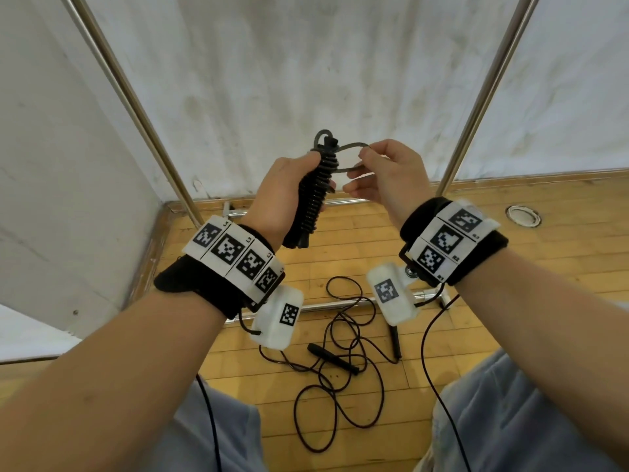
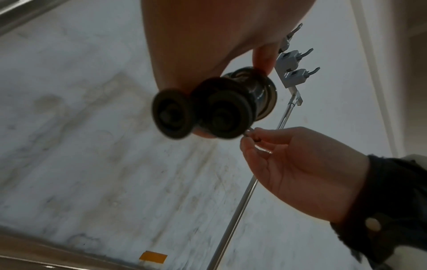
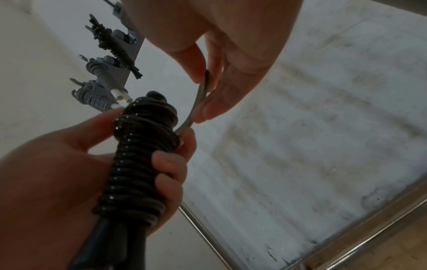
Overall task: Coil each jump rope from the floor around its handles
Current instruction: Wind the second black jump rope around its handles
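Note:
My left hand (image 1: 289,189) grips a black jump rope bundle (image 1: 315,195), its cord wound in tight turns round the paired handles and held upright at chest height. A last loop of cord (image 1: 352,157) sticks out to the right near the top, and my right hand (image 1: 381,175) pinches it between thumb and fingers. The right wrist view shows the coiled bundle (image 3: 141,157) in my left hand (image 3: 76,164) and the loop (image 3: 198,102) pinched by my right fingers (image 3: 203,111). A second black jump rope (image 1: 343,362) lies uncoiled on the wooden floor below, handles apart.
A metal rack frame stands ahead, with slanted poles (image 1: 136,107) and a low crossbar (image 1: 326,305) on the wooden floor (image 1: 510,216). White sheets hang behind it. Hooks on a rail (image 3: 110,60) hold other coiled ropes. My knees in light trousers (image 1: 510,420) are below.

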